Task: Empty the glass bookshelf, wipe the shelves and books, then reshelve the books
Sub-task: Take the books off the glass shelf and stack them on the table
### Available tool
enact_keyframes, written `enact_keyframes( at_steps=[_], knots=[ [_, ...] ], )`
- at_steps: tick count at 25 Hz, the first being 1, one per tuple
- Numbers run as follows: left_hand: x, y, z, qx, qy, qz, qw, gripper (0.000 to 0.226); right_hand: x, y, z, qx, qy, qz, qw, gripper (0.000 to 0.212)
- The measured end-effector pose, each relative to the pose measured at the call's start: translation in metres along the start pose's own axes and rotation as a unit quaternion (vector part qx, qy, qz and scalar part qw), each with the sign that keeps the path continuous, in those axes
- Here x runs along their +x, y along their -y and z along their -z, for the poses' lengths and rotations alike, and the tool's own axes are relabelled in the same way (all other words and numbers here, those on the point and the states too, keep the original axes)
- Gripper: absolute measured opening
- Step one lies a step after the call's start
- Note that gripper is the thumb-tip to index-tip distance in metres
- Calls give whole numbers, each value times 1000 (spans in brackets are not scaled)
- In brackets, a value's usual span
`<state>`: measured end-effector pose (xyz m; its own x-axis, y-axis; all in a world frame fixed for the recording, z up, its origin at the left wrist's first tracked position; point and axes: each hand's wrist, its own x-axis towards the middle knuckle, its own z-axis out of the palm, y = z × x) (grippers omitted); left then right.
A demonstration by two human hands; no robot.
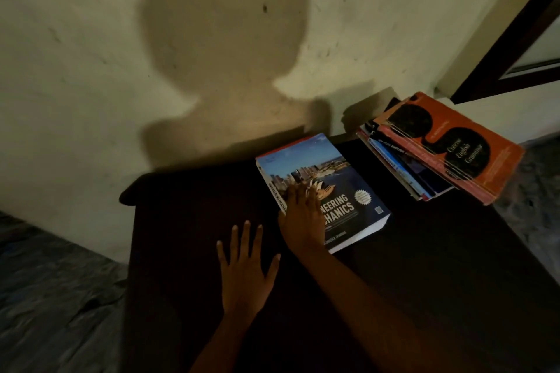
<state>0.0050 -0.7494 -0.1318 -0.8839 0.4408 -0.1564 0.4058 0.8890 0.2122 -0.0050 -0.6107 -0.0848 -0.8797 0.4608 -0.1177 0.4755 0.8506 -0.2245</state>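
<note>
Nearest to me, the left grip (pixel 245 266) lies flat on the dark counter (pixel 181 236), palm down, fingers spread and straight, released and holding nothing. Just beyond it and to its right, the right grip (pixel 303 218) rests palm down on the cover of a thick blue book (pixel 342 188), fingers straight and together, pressing on it rather than grasping it; its forearm reaches in from the lower right. That book lies flat on the counter, face up, turned at an angle, with a city harbour photo and the partly covered words "Engineering Mechanics" on the cover. The two grips are close but not touching. Farther back, at the counter's far right corner, I see a loosely fanned stack of books (pixel 406 166), well apart from the blue one. On top of it is an orange book (pixel 485 145) with black shapes and a grammar title, and the stack seems to overhang the counter's right edge. A grey floor (pixel 45 297) shows on the left. Behind everything stands a pale wall (pixel 75 54) bearing a large shadow (pixel 224 48) of a head and shoulders, and a dark frame (pixel 515 48) cuts the upper right corner; I cannot tell what it belongs to.
</note>
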Motion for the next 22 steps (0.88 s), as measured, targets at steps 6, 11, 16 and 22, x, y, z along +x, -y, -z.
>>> enact_keyframes(
  at_steps=[6, 11, 16, 22],
  knots=[
    [1, 5, -4, -26, -14, -29, 999, 75, -26, -21, 9, 158, 9, 68, 985, 58],
    [-19, 2, 1, -137, -33, -38, 989, 58, -103, -81, 40, 267, 62, 71, 959, 41],
    [-103, -63, -11, -202, -20, -149, 968, 56, -184, -182, 59, 329, 92, -26, 940, 36],
    [-165, -266, -45, -256, 37, -272, 927, 64, -302, -361, 81, 361, 43, -152, 919, 33]
  ],
)
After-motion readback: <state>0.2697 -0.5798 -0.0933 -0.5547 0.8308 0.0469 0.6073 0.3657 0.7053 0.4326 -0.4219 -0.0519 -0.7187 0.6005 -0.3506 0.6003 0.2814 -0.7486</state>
